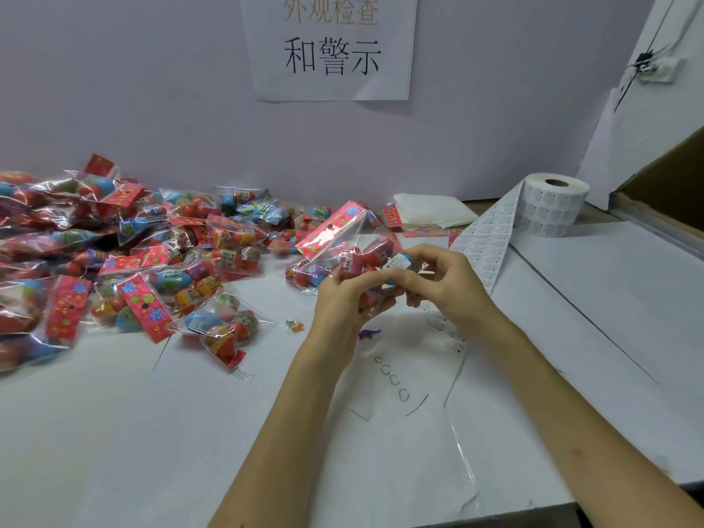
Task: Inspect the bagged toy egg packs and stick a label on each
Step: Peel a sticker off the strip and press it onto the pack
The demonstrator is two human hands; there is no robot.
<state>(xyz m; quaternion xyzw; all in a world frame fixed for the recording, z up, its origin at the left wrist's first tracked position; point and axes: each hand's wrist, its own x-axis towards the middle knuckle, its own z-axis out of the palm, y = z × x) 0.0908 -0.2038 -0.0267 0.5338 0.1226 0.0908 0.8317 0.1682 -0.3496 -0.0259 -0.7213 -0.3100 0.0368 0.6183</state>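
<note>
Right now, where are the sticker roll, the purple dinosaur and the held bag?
sticker roll (548, 211), head view, side wall.
purple dinosaur (368, 333), head view, body.
held bag (324, 232), head view, pink header card.

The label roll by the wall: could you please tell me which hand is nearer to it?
Right. The right hand is below-left of the label roll, beside its unrolled strip; the left hand is farther left, gripping the egg pack.

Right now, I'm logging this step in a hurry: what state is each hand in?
Left hand: closed, gripping the bagged egg pack from below.
Right hand: closed, fingers pinching the same pack at its white label.
</note>
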